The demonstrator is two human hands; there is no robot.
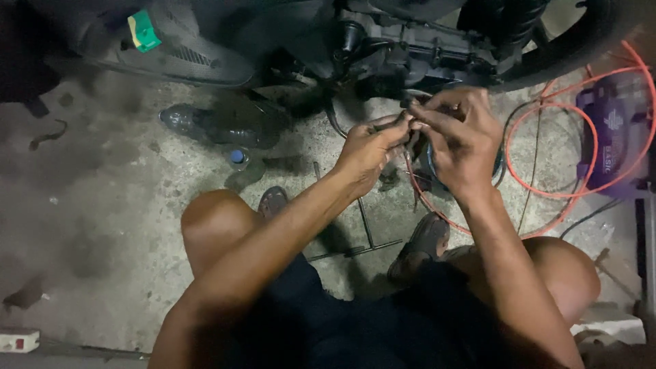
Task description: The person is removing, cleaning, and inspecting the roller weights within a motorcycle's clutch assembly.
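Item: small dark part (412,115), pinched between your two hands just below the motorcycle's engine underside (410,51). It is too small and shadowed to name more closely, and you cannot tell its long axis or which way it points.

Left hand (369,147): fingers drawn narrow, thumb and forefinger tips closed on the small dark part from the left.

Right hand (461,140): fingers curled in tight, tips meeting the left hand's at the same part; knuckles face up toward the camera.

Orange hose (547,102): thin, looping in wide coils to the right of the engine underside, one strand running down under your right hand.

Purple box (611,137): right of the engine underside, inside the hose loops.

T-handle wrench (365,225): lies flat on the floor below the engine, long shaft running away from you, cross handle nearest your feet.

Plastic bottles (219,123): two dark ones, lying left of the engine; the nearer one has a blue cap.

Sandals (420,246): on your feet, below the engine; your bare knees flank them in a squat.

Surface: rough grey concrete floor (102,205), stained and gritty. Light is dim; the motorcycle's body fills the top edge in shadow.
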